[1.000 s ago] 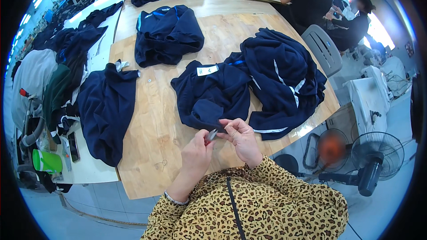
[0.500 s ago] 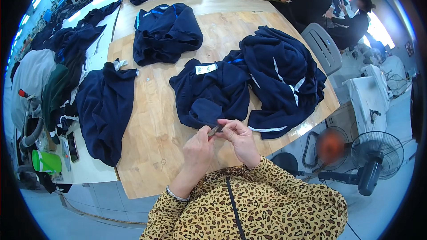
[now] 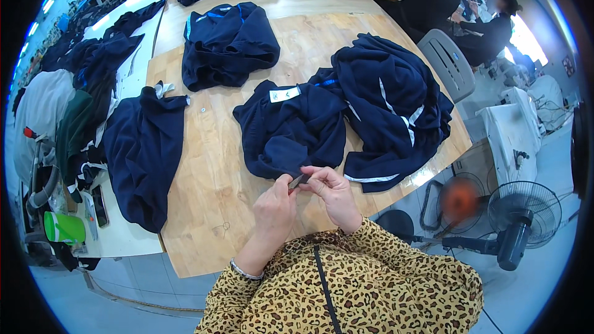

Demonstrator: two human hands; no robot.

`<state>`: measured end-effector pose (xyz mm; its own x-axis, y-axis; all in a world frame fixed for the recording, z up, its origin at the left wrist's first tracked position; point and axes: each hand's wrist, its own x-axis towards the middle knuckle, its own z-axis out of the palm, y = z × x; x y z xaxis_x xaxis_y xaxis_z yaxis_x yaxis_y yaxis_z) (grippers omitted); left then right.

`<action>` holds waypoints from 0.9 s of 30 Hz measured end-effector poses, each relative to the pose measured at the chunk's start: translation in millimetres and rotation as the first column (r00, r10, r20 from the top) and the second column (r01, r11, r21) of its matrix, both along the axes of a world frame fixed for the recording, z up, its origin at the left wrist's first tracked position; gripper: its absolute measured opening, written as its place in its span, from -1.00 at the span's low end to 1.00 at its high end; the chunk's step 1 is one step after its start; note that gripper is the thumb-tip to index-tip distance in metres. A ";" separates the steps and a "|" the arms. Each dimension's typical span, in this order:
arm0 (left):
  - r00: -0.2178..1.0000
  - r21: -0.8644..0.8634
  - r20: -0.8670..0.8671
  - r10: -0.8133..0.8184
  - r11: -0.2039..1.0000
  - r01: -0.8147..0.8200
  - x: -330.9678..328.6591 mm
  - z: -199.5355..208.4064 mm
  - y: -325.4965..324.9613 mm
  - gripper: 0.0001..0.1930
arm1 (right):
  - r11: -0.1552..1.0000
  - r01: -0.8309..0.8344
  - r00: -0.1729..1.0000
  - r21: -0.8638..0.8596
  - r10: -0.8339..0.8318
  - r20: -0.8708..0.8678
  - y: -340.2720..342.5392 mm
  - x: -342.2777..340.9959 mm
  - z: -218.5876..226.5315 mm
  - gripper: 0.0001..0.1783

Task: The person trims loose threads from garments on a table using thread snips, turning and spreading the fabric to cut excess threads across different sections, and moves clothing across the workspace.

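Observation:
My left hand (image 3: pixel 275 207) is closed, its fingertips pinching a small, narrow grey blade-like tool (image 3: pixel 297 181) whose exact kind I cannot make out. Close against it, my right hand (image 3: pixel 334 195) pinches the near edge of a navy blue garment (image 3: pixel 297 124). The fingertips of both hands almost meet at that edge. This garment lies bunched on the wooden table (image 3: pixel 213 167), a white label (image 3: pixel 284 94) showing near its far side. Touching it on the right is a larger heaped navy garment (image 3: pixel 390 105) with white stripes.
Another navy garment (image 3: pixel 145 158) lies at the left, and a folded one (image 3: pixel 229 46) farther back. A green container (image 3: pixel 64 227) and a phone (image 3: pixel 100 205) are at the left edge. Right of the table stand a grey chair (image 3: pixel 447 65) and a fan (image 3: pixel 516 226). Two people sit beyond.
Both hands stay almost in place at the garment's edge, with the small tool turned only slightly. The whole view has shifted a little.

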<state>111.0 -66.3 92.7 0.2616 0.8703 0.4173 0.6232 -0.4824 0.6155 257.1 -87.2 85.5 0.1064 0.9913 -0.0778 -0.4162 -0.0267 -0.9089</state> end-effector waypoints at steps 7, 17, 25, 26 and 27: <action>0.980 -0.053 0.198 0.017 0.999 -0.007 -9.9 -8.1 -0.1 -0.71 | 1.000 0.030 0.999 0.006 -0.030 0.024 -6.8 3.7 2.4 -0.94; 0.897 -0.305 0.252 0.363 0.909 -0.283 -79.0 -62.9 107.1 -0.76 | 0.569 -0.641 0.768 -0.516 0.467 -0.439 -42.5 1.2 -22.8 -0.42; 0.970 -0.523 0.017 0.241 0.829 -0.197 -49.2 -70.5 160.4 -0.70 | 0.562 -0.561 0.679 -0.608 -0.106 -0.726 -21.0 -16.5 -62.0 -0.36; 0.894 -0.698 0.319 0.314 0.716 -0.002 -49.2 -70.7 158.1 -0.73 | 0.665 -0.422 0.765 -0.616 -0.103 -0.635 -19.3 -7.6 -65.4 -0.38; 0.716 -0.776 0.546 0.435 0.584 0.237 -52.2 -71.5 152.5 -0.75 | 0.751 -0.280 0.836 -0.598 -0.115 -0.536 -19.6 1.0 -70.2 -0.40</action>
